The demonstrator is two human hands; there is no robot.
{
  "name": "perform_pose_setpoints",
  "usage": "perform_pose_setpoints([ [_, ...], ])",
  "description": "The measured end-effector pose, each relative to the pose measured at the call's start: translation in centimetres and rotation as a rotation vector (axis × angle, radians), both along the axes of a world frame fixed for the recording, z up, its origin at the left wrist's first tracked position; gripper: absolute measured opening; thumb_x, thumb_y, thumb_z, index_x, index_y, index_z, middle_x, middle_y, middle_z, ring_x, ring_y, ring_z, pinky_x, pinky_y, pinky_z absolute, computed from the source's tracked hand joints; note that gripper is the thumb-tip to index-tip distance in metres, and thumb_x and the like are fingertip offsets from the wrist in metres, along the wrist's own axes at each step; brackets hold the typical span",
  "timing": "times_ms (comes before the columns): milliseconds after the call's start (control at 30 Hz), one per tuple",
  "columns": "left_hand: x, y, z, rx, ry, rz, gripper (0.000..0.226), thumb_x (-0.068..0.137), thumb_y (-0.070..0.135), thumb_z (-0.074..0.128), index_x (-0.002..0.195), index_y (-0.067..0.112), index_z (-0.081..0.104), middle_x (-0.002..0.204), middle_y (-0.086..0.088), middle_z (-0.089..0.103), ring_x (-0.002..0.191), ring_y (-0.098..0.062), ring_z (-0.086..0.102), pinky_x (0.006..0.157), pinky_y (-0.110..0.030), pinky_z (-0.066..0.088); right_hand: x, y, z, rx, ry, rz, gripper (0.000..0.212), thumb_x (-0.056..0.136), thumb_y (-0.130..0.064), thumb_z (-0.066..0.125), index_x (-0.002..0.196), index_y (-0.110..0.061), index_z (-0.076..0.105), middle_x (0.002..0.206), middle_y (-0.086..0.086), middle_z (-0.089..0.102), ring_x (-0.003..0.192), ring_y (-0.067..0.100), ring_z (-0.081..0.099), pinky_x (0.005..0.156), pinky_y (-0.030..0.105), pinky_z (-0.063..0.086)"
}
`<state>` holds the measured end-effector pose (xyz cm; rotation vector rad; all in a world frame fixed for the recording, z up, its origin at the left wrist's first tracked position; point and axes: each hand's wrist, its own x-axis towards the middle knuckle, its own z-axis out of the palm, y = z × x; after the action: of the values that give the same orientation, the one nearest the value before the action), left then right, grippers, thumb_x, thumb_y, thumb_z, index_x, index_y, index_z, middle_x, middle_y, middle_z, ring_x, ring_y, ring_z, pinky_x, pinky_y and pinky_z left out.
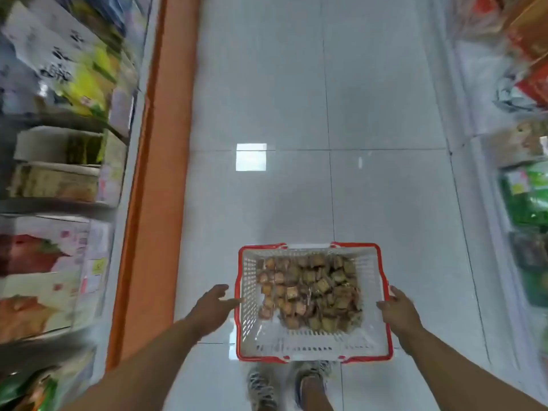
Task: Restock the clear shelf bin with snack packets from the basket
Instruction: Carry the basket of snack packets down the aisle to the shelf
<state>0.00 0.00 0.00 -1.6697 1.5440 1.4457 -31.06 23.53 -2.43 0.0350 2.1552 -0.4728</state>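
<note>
Basket (314, 347) over aisle floor (296, 114), full of packets (311, 292). Right hand (396, 307) clamped on its right rim; left hand (213, 304) spread, fingers touching left rim. Clear bin not identifiable; restocking apparently not begun

Bright, even light; square glare on the floor tiles (385, 114); edges blurred and bowed.
</note>
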Motion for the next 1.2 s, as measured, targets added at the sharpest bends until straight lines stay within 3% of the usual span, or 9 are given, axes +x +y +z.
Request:
perform_pose_setpoints([
  [100, 0.4, 2.5, -7.3, 0.103, -0.075, 0.08, 0.087, 0.097, 0.041, 0.067, 0.163, 0.018, 0.015, 0.168, -0.01, 0.027, 0.146, -0.031, 0.041, 0.111, -0.041, 0.04, -0.4, 1.7, -7.2, 0.106, 0.053, -0.036, 0.073, 0.097, -0.004, 0.055, 0.16, -0.012, 0.017, 0.157, 0.02, 0.038, 0.132, 0.042, 0.049, 0.099, 0.039, 0.043],
  [200, 1.0, 4.0, -13.2, 0.137, -0.09, 0.163, 0.08, 0.098, 0.038, 0.066, 0.162, 0.019, 0.022, 0.163, -0.011, 0.038, 0.139, -0.034, 0.05, 0.114, -0.051, 0.041, -1.3, 3.1, -13.1, 0.123, 0.057, -0.016, 0.068, 0.101, -0.011, 0.053, 0.16, -0.014, 0.019, 0.158, 0.017, 0.036, 0.137, 0.04, 0.044, 0.111, 0.046, 0.039],
  [300, 0.8, 4.2, -17.0, 0.104, -0.056, 0.215, 0.057, 0.098, 0.027, 0.067, 0.15, 0.019, 0.045, 0.141, -0.008, 0.063, 0.118, -0.031, 0.065, 0.103, -0.051, 0.053, -2.7, 3.4, -16.1, 0.136, 0.079, -0.035, 0.043, 0.102, -0.018, 0.052, 0.143, -0.006, 0.045, 0.137, 0.019, 0.057, 0.122, 0.04, 0.056, 0.105, 0.049, 0.046],
  [433, -0.1, 3.5, -16.9, 0.033, -0.134, 0.206, 0.052, 0.093, 0.017, 0.07, 0.142, 0.015, 0.052, 0.133, -0.01, 0.067, 0.106, -0.03, 0.067, 0.079, -0.038, 0.059, -4.3, 2.8, -15.6, 0.19, 0.067, -0.007, 0.026, 0.102, -0.015, 0.052, 0.123, -0.002, 0.06, 0.115, 0.018, 0.067, 0.101, 0.036, 0.063, 0.088, 0.042, 0.052],
  [633, -2.4, -1.5, -6.5, -0.141, -0.16, 0.158, 0.038, 0.094, 0.023, 0.07, 0.127, 0.012, 0.057, 0.118, -0.011, 0.071, 0.092, -0.027, 0.066, 0.077, -0.037, 0.052, -7.4, -1.5, -5.3, 0.105, 0.037, -0.006, 0.026, 0.102, -0.016, 0.052, 0.123, -0.007, 0.063, 0.112, 0.012, 0.069, 0.093, 0.027, 0.062, 0.085, 0.036, 0.05],
  [767, -5.5, -6.7, 5.6, -0.259, -0.109, 0.172, 0.023, 0.099, 0.018, 0.062, 0.117, 0.004, 0.063, 0.107, -0.012, 0.071, 0.099, -0.033, 0.067, 0.07, -0.029, 0.047, -10.4, -6.6, 6.9, 0.023, 0.018, -0.071, 0.019, 0.098, -0.01, 0.057, 0.113, -0.004, 0.068, 0.101, 0.011, 0.069, 0.092, 0.033, 0.067, 0.091, 0.046, 0.056],
  [933, -9.4, -14.8, 19.8, -0.32, -0.08, 0.326, 0.039, 0.1, 0.014, 0.059, 0.134, -0.003, 0.057, 0.133, -0.023, 0.063, 0.108, -0.036, 0.061, 0.089, -0.035, 0.045, -13.8, -15.7, 22.4, -0.075, 0.027, -0.115, 0.018, 0.096, -0.007, 0.058, 0.111, -0.009, 0.068, 0.085, 0.001, 0.067, 0.08, 0.025, 0.066, 0.076, 0.035, 0.056],
  [1033, -11.6, -20.7, 25.5, -0.291, -0.079, 0.335, 0.046, 0.096, 0.019, 0.064, 0.134, -0.005, 0.055, 0.125, -0.021, 0.065, 0.096, -0.031, 0.059, 0.084, -0.037, 0.049, -16.7, -22.1, 28.5, -0.091, 0.084, -0.104, 0.019, 0.093, -0.008, 0.061, 0.109, -0.006, 0.071, 0.09, 0.008, 0.071, 0.086, 0.034, 0.069, 0.086, 0.045, 0.058],
  [1200, -15.9, -32.1, 30.1, -0.324, -0.082, 0.163, 0.049, 0.096, 0.017, 0.061, 0.139, -0.004, 0.049, 0.134, -0.026, 0.061, 0.115, -0.041, 0.062, 0.093, -0.04, 0.054, -22.0, -34.2, 34.5, -0.138, 0.155, -0.1, 0.019, 0.092, -0.005, 0.06, 0.107, -0.001, 0.07, 0.096, 0.017, 0.072, 0.087, 0.038, 0.067, 0.09, 0.05, 0.057],
])
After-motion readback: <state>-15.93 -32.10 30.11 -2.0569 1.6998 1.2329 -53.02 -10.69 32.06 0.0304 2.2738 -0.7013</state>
